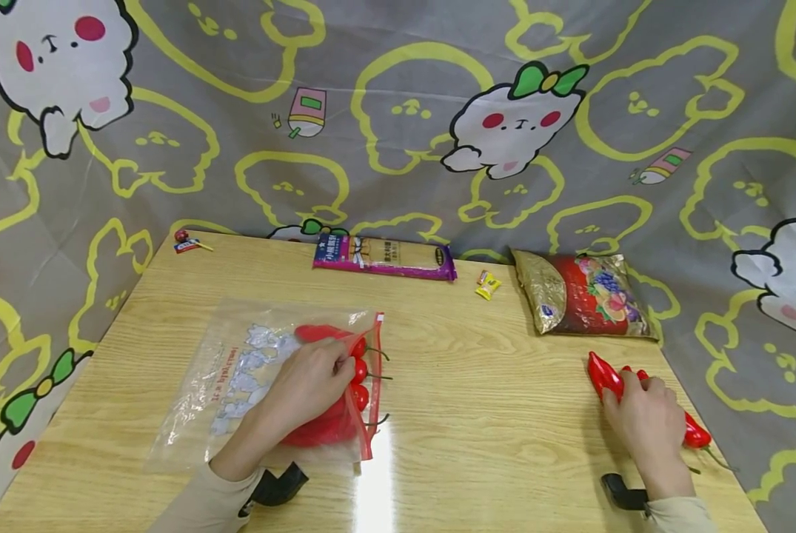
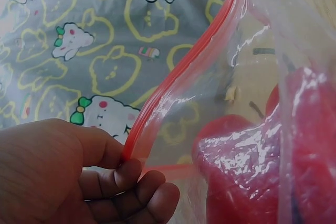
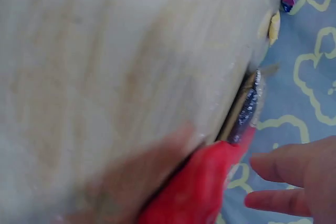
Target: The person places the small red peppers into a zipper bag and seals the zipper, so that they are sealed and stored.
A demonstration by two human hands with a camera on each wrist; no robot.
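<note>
My left hand (image 1: 311, 381) pinches the red-edged mouth of a clear zip bag (image 1: 191, 400) printed with cartoon figures. In the left wrist view, its thumb and fingers close on the red zip strip (image 2: 173, 80). Red peppers (image 1: 360, 370) fill the bag's mouth end, several dark green stems poking past the edge. Over at the table's right side, my right hand (image 1: 647, 422) is above loose red peppers (image 1: 603, 374), one more pepper (image 1: 696, 431) lying beside it. The right wrist view has its fingers (image 3: 281, 200) spread beside a blurred red pepper (image 3: 191, 184).
Along the back edge lie a purple noodle packet (image 1: 384, 257), a small yellow candy (image 1: 487, 285) and a gold-and-red bag (image 1: 587, 296). A lollipop (image 1: 183, 237) with a small wrapper sits at the back left corner. A patterned grey curtain (image 1: 398, 126) hangs around the wooden table (image 1: 477, 414).
</note>
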